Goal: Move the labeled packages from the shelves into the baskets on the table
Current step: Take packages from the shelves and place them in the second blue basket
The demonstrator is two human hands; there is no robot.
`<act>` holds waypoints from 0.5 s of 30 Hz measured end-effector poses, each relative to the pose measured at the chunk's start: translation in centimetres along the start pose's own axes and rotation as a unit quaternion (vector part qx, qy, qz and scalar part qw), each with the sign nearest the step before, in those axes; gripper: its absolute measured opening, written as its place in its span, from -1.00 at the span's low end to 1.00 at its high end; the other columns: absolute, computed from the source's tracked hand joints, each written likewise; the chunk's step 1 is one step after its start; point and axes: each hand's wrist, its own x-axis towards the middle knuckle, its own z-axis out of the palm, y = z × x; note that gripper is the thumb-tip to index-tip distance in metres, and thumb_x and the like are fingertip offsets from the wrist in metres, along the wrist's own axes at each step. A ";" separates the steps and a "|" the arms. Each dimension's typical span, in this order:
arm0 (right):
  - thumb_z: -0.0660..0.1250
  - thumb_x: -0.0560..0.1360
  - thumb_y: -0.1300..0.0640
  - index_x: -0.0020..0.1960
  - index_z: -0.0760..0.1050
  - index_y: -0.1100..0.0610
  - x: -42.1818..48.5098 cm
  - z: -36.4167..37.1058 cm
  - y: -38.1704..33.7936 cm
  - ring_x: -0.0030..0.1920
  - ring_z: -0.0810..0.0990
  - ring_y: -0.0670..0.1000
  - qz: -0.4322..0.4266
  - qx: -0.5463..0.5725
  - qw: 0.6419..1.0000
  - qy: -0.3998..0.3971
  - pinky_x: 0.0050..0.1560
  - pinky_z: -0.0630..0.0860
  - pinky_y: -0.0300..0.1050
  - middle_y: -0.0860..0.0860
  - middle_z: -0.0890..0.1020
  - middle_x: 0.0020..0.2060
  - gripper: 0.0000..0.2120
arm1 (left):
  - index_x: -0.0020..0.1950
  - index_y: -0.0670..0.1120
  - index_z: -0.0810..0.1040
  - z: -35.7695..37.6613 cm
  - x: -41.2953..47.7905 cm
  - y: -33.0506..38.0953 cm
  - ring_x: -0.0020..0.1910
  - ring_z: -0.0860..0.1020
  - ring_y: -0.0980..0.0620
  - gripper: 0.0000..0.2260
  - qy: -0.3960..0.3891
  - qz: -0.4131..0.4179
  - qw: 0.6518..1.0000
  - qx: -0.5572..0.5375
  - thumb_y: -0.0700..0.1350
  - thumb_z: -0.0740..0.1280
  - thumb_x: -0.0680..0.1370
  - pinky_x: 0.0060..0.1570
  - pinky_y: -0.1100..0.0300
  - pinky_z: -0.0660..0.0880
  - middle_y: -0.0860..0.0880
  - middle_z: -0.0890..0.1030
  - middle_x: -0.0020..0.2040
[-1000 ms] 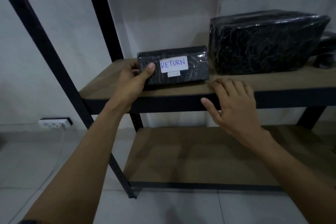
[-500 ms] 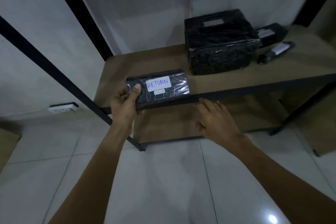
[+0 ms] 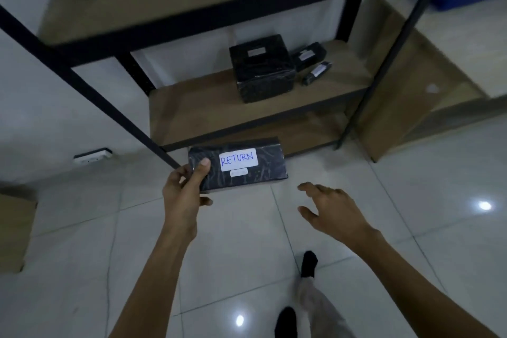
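Closest in, a black-socked foot [image 3: 308, 263] is on glossy tile. The left hand [image 3: 183, 195] pinches the RETURN package [image 3: 263, 173] by its 9 o'clock end only, thumb on top, out over bare floor. The right hand [image 3: 332, 208], at 3 o'clock from it, is spread wide and holding nothing. Honestly, a one-ended grip on slick wrap could slip while walking. Further back at 12 o'clock, the lower shelf [image 3: 192, 107] has a big wrapped box [image 3: 262, 68] and two small packages [image 3: 308, 55] beside it. No baskets clearly in view.

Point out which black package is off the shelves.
The flat RETURN package, gripped by the left hand; the large box and two small packages rest on the shelf.
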 end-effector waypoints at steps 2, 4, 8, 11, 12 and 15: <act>0.29 0.51 -0.06 0.31 0.41 0.04 -3.3 -1.6 -0.1 -0.03 0.63 0.01 0.028 0.043 0.999 -0.017 -0.04 0.49 -0.19 0.02 0.64 0.06 -0.60 | 0.06 -0.08 0.48 0.1 -3.1 0.5 -0.10 0.58 -0.03 -0.68 -0.012 -0.007 1.000 -0.003 0.04 0.46 0.44 -0.46 0.20 0.46 -0.11 0.63 0.01; 0.28 0.52 -0.08 0.28 0.43 0.01 -6.3 -3.1 0.1 -0.01 0.62 -0.05 0.053 0.065 0.996 -0.014 -0.10 0.41 -0.30 -0.03 0.63 0.10 -0.63 | 0.03 -0.06 0.49 0.5 -5.8 1.0 -0.10 0.58 -0.02 -0.71 -0.028 -0.006 1.000 -0.006 0.04 0.46 0.44 -0.46 0.19 0.46 -0.12 0.63 0.03; 0.27 0.51 -0.10 0.24 0.45 -0.02 -11.9 -5.8 1.5 0.00 0.59 -0.12 0.094 0.086 0.992 0.009 -0.12 0.36 -0.36 -0.09 0.62 0.10 -0.66 | 0.15 -0.14 0.51 2.6 -10.6 1.7 -0.16 0.57 0.00 -0.53 -0.078 -0.003 0.997 -0.004 0.10 0.48 0.38 -0.45 0.18 0.44 -0.14 0.65 0.05; 0.27 0.51 -0.11 0.22 0.46 -0.03 -15.7 -7.8 3.7 -0.03 0.57 -0.13 0.131 0.115 0.984 0.035 -0.12 0.40 -0.32 -0.11 0.61 0.09 -0.68 | 0.18 -0.16 0.51 5.3 -13.7 1.9 -0.18 0.58 0.02 -0.51 -0.113 0.007 0.994 0.010 0.10 0.47 0.38 -0.43 0.17 0.45 -0.10 0.67 0.01; 0.26 0.51 -0.11 0.22 0.46 -0.03 -16.9 -8.5 4.6 -0.04 0.57 -0.13 0.144 0.121 0.981 0.044 -0.11 0.42 -0.30 -0.11 0.61 0.08 -0.68 | 0.14 -0.14 0.52 6.5 -14.6 1.9 -0.20 0.59 0.04 -0.59 -0.126 0.013 0.992 0.015 0.07 0.46 0.42 -0.43 0.18 0.45 -0.09 0.68 -0.01; 0.26 0.51 -0.12 0.20 0.47 -0.04 -20.3 -10.4 8.0 -0.04 0.56 -0.15 0.177 0.138 0.972 0.072 -0.08 0.48 -0.25 -0.13 0.60 0.06 -0.69 | 0.07 -0.08 0.52 10.7 -17.5 1.7 -0.21 0.59 0.05 -0.72 -0.155 0.020 0.987 0.024 0.03 0.43 0.46 -0.41 0.19 0.45 -0.04 0.68 -0.08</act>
